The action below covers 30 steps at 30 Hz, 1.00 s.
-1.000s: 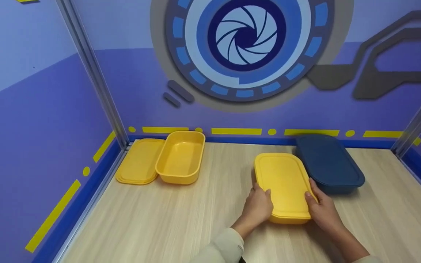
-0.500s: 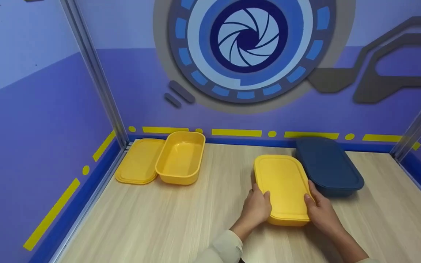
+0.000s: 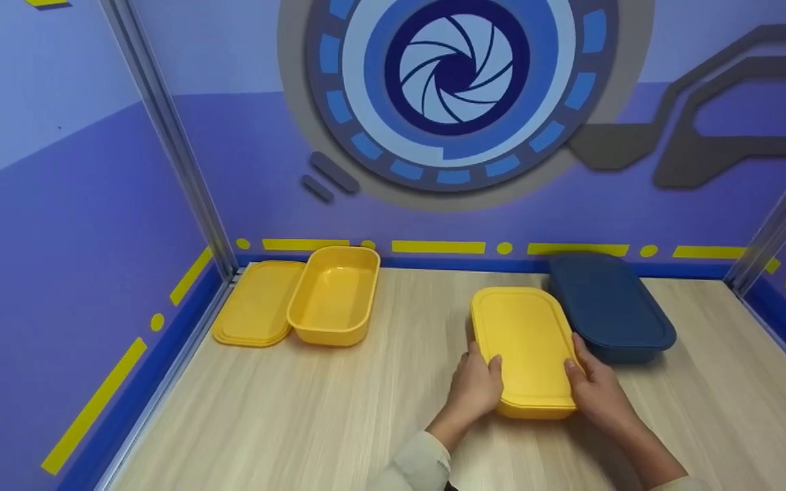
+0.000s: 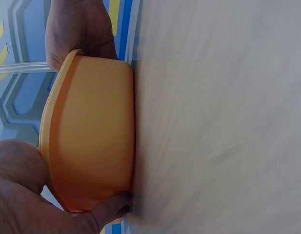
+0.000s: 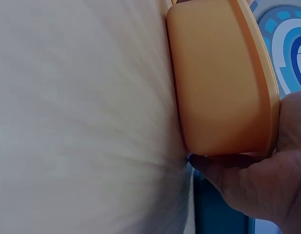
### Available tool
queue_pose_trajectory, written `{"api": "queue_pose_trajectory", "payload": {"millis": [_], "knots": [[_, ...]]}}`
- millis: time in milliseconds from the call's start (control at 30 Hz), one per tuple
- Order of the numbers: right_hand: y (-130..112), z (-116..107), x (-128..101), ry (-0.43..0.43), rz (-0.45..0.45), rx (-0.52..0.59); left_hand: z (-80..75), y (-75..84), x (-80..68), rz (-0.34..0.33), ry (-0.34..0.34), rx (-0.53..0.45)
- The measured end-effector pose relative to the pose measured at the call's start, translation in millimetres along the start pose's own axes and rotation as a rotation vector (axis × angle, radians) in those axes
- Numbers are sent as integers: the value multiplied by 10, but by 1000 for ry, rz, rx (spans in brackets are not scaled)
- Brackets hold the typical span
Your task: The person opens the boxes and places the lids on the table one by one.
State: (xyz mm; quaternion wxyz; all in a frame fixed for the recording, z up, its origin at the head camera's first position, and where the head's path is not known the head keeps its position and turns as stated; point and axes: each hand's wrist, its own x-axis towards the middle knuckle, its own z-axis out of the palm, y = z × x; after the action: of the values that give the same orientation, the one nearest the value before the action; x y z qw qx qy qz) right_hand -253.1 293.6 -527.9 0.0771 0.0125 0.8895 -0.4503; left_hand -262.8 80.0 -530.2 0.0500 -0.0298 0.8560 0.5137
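A yellow lidded food container (image 3: 526, 348) rests on the table, its lid on, right of centre in the head view. My left hand (image 3: 473, 389) grips its left side, thumb on the lid's edge and fingers down the wall. On the opposite side my right hand (image 3: 601, 392) holds it the same way. Both wrist views show the container's near end wall (image 4: 94, 131) standing right at the tabletop, with the right hand's fingers (image 5: 223, 175) along its side. A dark blue lidded container (image 3: 611, 300) sits just behind and to the right.
At the back left stands an uncovered yellow container (image 3: 335, 296), and beside it a loose yellow lid (image 3: 260, 303) lies flat. Printed panels (image 3: 434, 218) close off the back and sides of the wooden table (image 3: 284, 416), with metal posts (image 3: 175, 136) at the corners.
Both hands keep their hold on the yellow lidded container, which stays in place. Only the head view shifts slightly.
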Motion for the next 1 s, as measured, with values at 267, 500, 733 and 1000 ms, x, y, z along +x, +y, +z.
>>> {"api": "queue_pose_trajectory", "payload": {"millis": [267,500,733,1000], "knots": [[31,2,6,-21,5,-16,-38,-20,-2,-6,-28,-25],[14,17,-25,-6,-32,-37,-142,-78,8,28,-104,-62],[19,-45,-25,-24,-42,-23,-247,-84,39,-31,-183,-122],[164,-326,17,-194,-1,-4,-258,-124,86,45,-176,-118]]}}
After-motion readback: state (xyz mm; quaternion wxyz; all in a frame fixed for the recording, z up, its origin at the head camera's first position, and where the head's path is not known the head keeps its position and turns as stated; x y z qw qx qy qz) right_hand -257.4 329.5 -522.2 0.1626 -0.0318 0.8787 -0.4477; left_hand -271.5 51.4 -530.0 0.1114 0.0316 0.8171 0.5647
